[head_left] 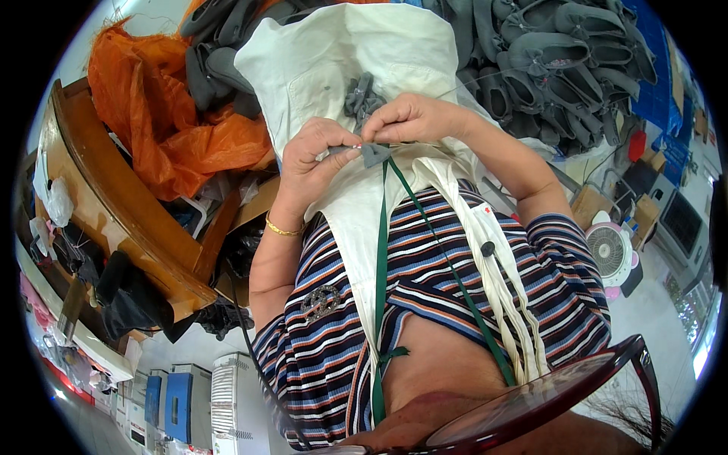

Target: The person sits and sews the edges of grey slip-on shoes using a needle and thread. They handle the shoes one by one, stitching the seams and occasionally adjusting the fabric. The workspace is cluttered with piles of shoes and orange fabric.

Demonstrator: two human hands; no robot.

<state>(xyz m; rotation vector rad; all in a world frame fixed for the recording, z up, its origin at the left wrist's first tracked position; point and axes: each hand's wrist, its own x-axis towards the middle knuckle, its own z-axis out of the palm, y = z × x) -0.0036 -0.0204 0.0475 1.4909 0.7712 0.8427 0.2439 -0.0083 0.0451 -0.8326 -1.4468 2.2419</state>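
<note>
Head view: Both hands meet over the person's lap, above a cream-white cloth (334,68) spread across it. The left hand (315,155) and the right hand (413,117) pinch a small grey fabric piece (374,154) between thumb and fingertips; each grip is closed tight on it. The piece is dull grey, soft and folded, with one pointed corner hanging below the fingers. A second grey bow-shaped piece (362,98) lies on the cloth just above the hands. A thin thread (470,85) runs from the right hand toward the upper right.

A heap of grey slippers (546,61) fills the upper right, cut off by the frame edge. An orange plastic bag (167,121) lies at upper left. Most of the fabric piece is hidden inside the fingers; whether a needle is held cannot be made out. Glasses (561,402) block the lower right corner.
</note>
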